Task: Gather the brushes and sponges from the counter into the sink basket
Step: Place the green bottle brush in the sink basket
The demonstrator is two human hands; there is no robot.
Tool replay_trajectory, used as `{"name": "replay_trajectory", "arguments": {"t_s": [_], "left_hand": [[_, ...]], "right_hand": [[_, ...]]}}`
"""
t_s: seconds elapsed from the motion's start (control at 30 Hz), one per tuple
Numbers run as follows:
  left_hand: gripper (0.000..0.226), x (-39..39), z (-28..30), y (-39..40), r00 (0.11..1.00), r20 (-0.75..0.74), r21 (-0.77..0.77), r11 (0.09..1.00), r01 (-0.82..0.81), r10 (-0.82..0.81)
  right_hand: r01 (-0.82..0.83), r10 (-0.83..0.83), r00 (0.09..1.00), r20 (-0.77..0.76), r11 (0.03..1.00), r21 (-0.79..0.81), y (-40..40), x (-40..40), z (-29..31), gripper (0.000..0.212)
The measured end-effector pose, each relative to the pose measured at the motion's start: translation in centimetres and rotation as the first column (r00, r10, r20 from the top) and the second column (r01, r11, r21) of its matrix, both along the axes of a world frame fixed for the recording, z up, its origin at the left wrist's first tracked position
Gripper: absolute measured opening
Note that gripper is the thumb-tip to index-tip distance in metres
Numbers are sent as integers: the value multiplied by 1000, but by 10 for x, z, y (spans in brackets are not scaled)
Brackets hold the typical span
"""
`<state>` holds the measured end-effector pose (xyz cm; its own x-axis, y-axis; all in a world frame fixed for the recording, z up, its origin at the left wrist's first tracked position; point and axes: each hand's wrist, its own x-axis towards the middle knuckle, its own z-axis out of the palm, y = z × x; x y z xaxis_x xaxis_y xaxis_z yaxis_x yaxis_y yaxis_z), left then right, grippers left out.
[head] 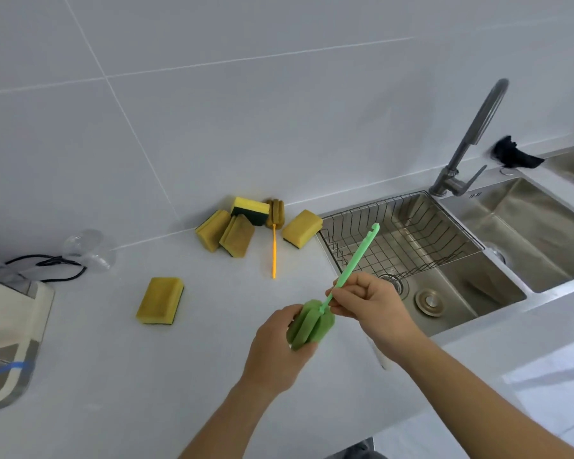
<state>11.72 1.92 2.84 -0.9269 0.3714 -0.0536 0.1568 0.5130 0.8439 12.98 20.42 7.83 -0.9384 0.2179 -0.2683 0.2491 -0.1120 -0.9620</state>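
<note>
A person held a green sponge-headed bottle brush with a thin plastic handle point(315, 323) above the white counter point(146, 376), just left of the steel wire sink basket point(401, 233). The left hand point(275, 349) wrapped its fingers around the soft foam head; the right hand point(368, 303) pinched the handle just above it. The handle tip pointed toward the basket. The brush looked light, its head squashy and its handle stiff, so the handle seemed the surer hold. Further left of the basket lay five yellow rectangular sponges point(161, 301) and an orange-handled brush point(274, 240).
</note>
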Motion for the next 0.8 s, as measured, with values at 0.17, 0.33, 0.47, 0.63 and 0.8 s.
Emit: {"name": "replay_trajectory", "arguments": {"t_s": [0.17, 0.33, 0.47, 0.63, 0.8], "left_hand": [[48, -16, 3, 41, 1000, 0, -24, 1000, 19, -19], [47, -30, 5, 102, 999, -9, -23, 999, 34, -34], [44, -48, 4, 150, 999, 6, -23, 999, 49, -49], [35, -63, 3, 205, 998, 30, -9, 998, 60, -59], [37, -84, 4, 242, 995, 20, -69, 993, 97, -96]], "right_hand": [[0, 0, 1000, -14, 1000, -11, 38, -9, -1, 7], [33, -34, 999, -23, 999, -35, 97, -25, -1, 6], [73, -75, 997, -23, 993, -96, 142, -40, -4, 4], [95, -97, 995, -14, 992, -82, 193, -56, -14, 3], [123, -126, 992, -12, 986, -116, 237, -71, -22, 3]]}}
